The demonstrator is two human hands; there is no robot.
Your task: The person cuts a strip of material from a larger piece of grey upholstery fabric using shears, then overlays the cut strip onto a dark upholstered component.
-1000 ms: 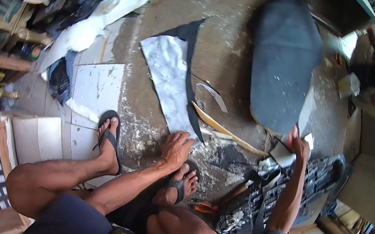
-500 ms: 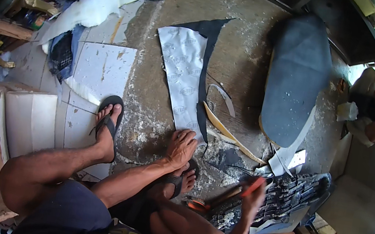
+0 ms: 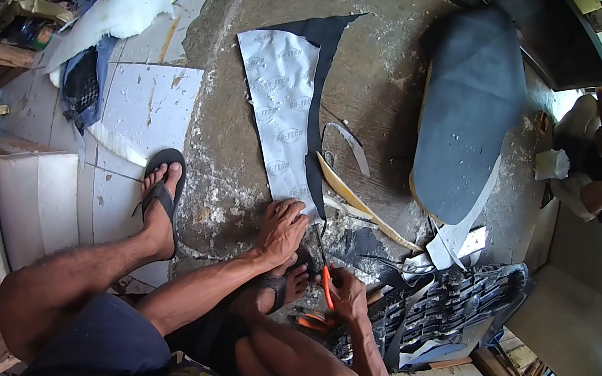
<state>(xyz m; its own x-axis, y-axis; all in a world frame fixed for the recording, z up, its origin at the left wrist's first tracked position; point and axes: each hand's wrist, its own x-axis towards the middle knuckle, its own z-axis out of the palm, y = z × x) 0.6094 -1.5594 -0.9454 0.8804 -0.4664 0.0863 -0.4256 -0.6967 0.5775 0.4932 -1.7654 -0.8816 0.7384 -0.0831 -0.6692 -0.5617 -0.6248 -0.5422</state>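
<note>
My left hand [image 3: 282, 233] is closed on the near end of a sheet of black material whose silver-grey backing [image 3: 280, 105] faces up. The sheet lies lengthwise on the floor, and its black face [image 3: 319, 111] shows along the right edge and far end. In my right hand [image 3: 348, 295] is a pair of scissors with orange handles [image 3: 327, 286]. Their dark blades point up toward the sheet's near right corner, beside my left fingers. Whether the blades touch the sheet is too small to tell. My right foot [image 3: 288, 285], in a black flip-flop, is just below.
A long black padded seat [image 3: 467, 120] lies at the right. Thin offcuts [image 3: 361, 206] curve across the floor. A ribbed dark pile [image 3: 456, 306] and an orange-handled tool [image 3: 314, 322] lie at the near right. White foam [image 3: 132, 8] is at the far left. Another person [image 3: 600, 158] sits at far right.
My right hand has swung left with the orange-handled scissors, bringing the blades beside the sheet's near end. My left hand stays on the sheet. The whole view has shifted slightly.
</note>
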